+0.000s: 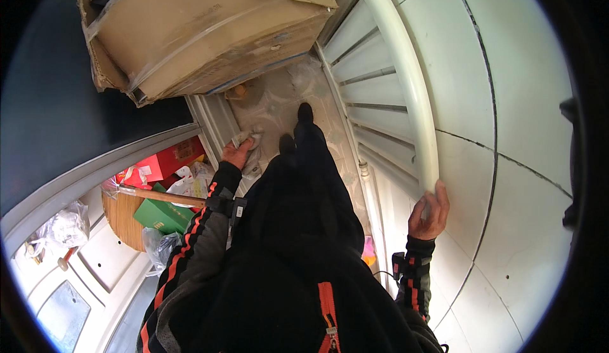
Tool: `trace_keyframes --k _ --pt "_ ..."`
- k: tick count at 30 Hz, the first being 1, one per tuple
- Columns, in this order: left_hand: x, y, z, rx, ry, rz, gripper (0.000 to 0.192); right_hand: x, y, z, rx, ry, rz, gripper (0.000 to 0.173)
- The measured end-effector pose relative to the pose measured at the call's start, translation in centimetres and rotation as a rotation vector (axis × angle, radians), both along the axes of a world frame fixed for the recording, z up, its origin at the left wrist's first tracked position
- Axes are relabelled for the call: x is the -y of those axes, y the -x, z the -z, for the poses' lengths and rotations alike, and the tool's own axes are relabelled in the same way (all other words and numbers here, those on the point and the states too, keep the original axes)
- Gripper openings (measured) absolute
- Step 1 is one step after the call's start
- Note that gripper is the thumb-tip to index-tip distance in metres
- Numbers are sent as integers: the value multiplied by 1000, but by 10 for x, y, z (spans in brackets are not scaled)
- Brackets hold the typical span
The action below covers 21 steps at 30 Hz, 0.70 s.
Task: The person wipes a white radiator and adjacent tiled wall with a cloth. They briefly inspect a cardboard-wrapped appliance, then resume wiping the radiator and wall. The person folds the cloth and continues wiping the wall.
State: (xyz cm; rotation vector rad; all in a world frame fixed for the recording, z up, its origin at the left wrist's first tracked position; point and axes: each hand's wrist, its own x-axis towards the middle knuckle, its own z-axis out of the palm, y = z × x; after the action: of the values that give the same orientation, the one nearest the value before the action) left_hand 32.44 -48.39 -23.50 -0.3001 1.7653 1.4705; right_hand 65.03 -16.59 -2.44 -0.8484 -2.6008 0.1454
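My left hand [234,155] holds a crumpled greyish-white cloth [254,139], low beside the white frame at the left. Part of the cloth hangs below my fingers. At the right, my right hand [429,214] grips the near end of the thick cream top pipe [418,96] of a radiator, with the thumb on one side and the fingers on the other. The ribbed radiator body [373,86] runs along the tiled wall below that pipe.
A large worn cardboard box [204,34] juts out ahead at left. Left of me, an open compartment holds a red box [178,155], a green box [164,215], plastic bags [162,248] and a wooden handle [162,196]. White tiles [528,91] cover the right wall. My shoes [305,112] stand on the patterned floor [273,110].
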Motion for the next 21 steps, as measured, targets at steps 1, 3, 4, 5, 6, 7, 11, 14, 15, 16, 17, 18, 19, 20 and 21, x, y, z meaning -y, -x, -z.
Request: trace_keyframes --k 1,3,4,5,6,7,11,14,15,16,17,18,19,20,21 --pt "4 0 4 -5 -47 -4 28 0 0 0 -2 4 5 24" --pt "13 -2 14 5 -85 -13 29 0 -1 1 -4 -1 4 22" --pt "18 -3 19 19 -79 -17 30 0 -1 1 5 -1 13 22" --pt "22 -5 24 31 -75 -20 31 0 -1 1 -11 12 5 21" --pt "25 -5 28 30 -14 -11 34 0 -1 1 -18 23 8 21" --pt "27 -6 32 28 43 0 37 0 -1 1 -26 30 13 21" --pt "25 -6 32 61 148 -37 47 -1 -1 -1 -10 4 -5 21" --pt "13 -8 17 12 64 -37 46 -2 0 -4 -13 26 -14 21" --pt "8 -8 11 -28 73 -19 46 -2 0 -5 -29 23 -33 21" --pt "4 -9 5 -31 96 1 46 -2 0 -5 -28 28 -38 22" --pt "-1 -10 -1 2 132 -12 46 -2 0 -6 -39 32 -47 22" --pt "-5 -10 -6 -30 201 38 45 -2 -1 -6 -48 47 -36 23" --pt "-9 -13 -10 -19 141 37 49 -2 -2 -6 -42 52 -38 23" --pt "-12 -16 -14 20 101 -5 53 -1 -3 -6 -51 56 -45 23" --pt "-14 -20 -17 63 76 -65 58 -1 -4 -7 -47 76 -38 23"
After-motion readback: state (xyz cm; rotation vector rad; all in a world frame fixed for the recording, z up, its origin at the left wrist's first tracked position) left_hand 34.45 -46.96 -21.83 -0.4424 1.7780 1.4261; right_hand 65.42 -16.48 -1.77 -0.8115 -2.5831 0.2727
